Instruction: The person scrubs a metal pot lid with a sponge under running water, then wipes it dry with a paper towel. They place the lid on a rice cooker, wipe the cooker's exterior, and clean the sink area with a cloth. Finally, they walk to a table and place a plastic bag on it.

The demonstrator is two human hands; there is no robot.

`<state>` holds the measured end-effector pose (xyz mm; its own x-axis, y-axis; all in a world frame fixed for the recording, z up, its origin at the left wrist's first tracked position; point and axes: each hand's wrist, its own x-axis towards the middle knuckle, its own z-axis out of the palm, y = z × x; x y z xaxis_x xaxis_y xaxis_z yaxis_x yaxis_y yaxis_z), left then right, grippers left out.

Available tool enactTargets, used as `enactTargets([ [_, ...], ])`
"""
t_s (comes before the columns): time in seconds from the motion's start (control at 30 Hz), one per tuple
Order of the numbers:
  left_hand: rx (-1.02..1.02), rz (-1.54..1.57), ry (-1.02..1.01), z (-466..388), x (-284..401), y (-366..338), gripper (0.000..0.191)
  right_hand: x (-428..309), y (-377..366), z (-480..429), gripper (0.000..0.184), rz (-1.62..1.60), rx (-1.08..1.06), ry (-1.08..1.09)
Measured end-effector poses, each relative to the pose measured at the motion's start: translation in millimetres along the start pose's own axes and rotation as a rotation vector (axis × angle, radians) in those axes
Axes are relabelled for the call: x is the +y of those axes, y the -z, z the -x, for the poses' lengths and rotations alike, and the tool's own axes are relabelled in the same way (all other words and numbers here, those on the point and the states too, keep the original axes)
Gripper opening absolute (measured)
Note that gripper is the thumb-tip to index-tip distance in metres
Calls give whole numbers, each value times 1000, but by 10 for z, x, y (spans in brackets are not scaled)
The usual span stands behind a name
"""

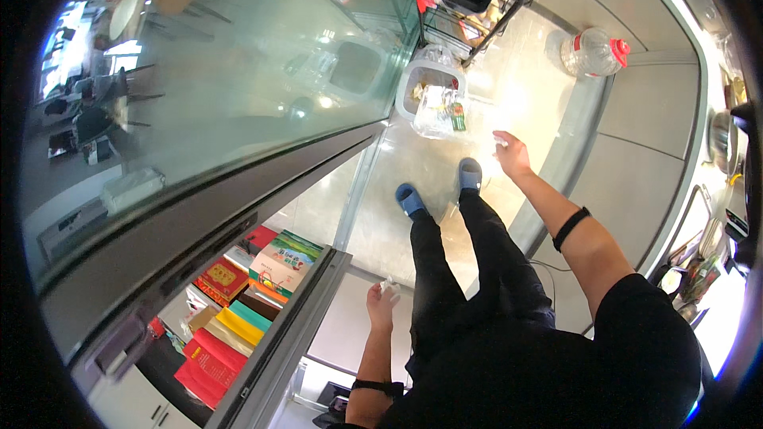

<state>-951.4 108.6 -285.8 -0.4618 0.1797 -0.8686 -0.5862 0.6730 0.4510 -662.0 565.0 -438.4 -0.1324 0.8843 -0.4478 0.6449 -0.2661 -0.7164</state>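
Note:
My left hand [380,307] is low at the left of my legs, fingers closed around a crumpled white scrap [390,287], perhaps tissue. Further forward, my right hand [514,158] pinches a small white piece [501,142], mostly covered by the fingers. Ahead of my feet stands a pale plastic waste bin [403,90] with some refuse inside. Clear plastic packaging [430,121] with a green label hangs over its near rim. The right hand is apart from the bin, to the right of it.
A glass sliding door [250,95] borders the left. Behind the bin is a black wire rack [501,30]; a large clear bottle [590,53] with a red cap stands near the cabinets [644,101]. Boxes and red bags [208,366] lie beyond the door frame. Blue slippers [409,198] are on my feet.

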Motion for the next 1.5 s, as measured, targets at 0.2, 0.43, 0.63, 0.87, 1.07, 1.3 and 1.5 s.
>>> enactTargets([
  [0.2,-48,171,-132,383,353,51,22,-806,780,1269,36,-120,-113,-13],
  [0.43,-189,540,-157,525,887,589,26,-1777,791,2763,35,-112,-264,8],
  [0.63,-337,783,-249,586,1383,1549,31,-2587,-42,3909,34,-169,-432,54],
  [0.87,-328,926,-353,706,1611,3024,33,-3498,-1333,4497,36,-187,-620,131],
  [1.07,-176,1064,-338,428,1658,3801,32,-4354,-2214,4450,37,-217,-683,177],
  [1.3,-95,990,-268,-364,2191,4449,33,-5484,-3441,3741,36,-315,-625,260],
  [1.5,-67,941,-199,-934,3094,4879,23,-6603,-4484,2839,38,-320,-573,306],
])
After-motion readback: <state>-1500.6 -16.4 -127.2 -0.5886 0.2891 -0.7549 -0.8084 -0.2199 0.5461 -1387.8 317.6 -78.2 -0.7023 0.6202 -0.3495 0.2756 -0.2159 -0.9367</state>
